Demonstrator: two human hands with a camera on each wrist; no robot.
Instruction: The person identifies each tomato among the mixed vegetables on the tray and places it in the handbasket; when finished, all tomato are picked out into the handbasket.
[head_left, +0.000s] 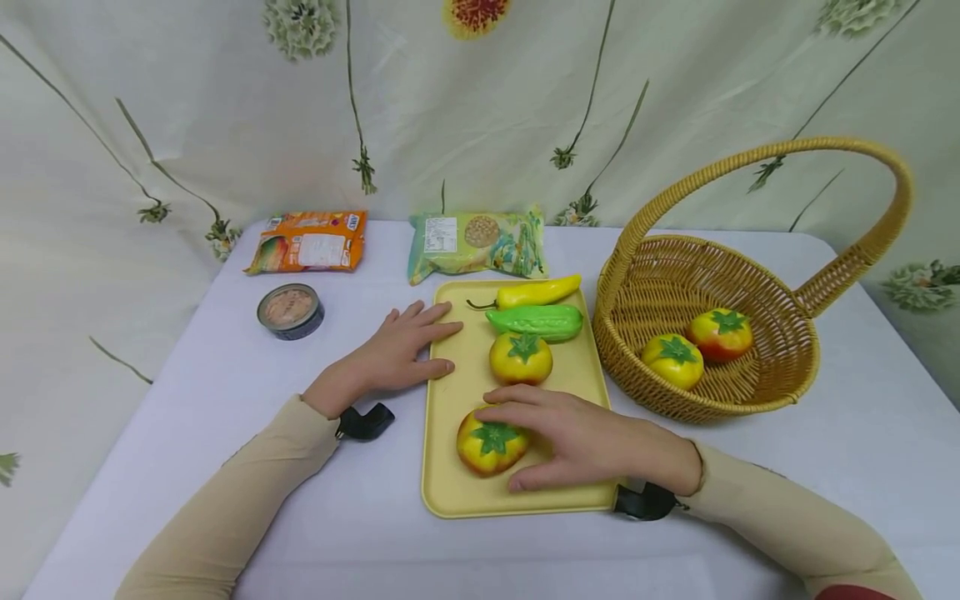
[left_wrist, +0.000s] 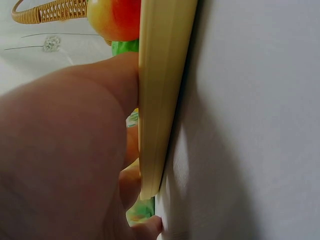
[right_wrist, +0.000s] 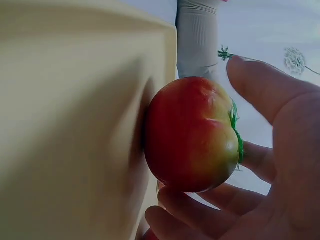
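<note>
Two hands at a tray, the right one around a toy tomato

At the centre of the frame, a tan tray (head_left: 465,493) lies on a white tabletop (head_left: 360,533). The left hand (head_left: 405,348) has its fingers spread, tips over the tray's left rim, probably to steady it. The right hand (head_left: 566,433) curves around the front tomato (head_left: 491,446), low in the tray. Its fingers are apart: the thumb stands off the tomato, the others reach over its top and far side, seemingly without a firm grip; whether they touch is hard to tell. That spread suits something so round and smooth.

Above it in the tray are a rear tomato (head_left: 520,360), a green gourd (head_left: 534,322) and a yellow pepper (head_left: 540,292), the long pair lying crosswise.

At right, a basket (head_left: 693,271) with a tall handle holds two tomatoes (head_left: 673,360). It stands just beside the tray's right edge, leaving little gap; the arching handle limits access from above. A green packet (head_left: 480,242) lies close beyond the tray's top edge. More tabletop shows at left, before a can (head_left: 290,310) and an orange packet (head_left: 307,243), upper left.
</note>
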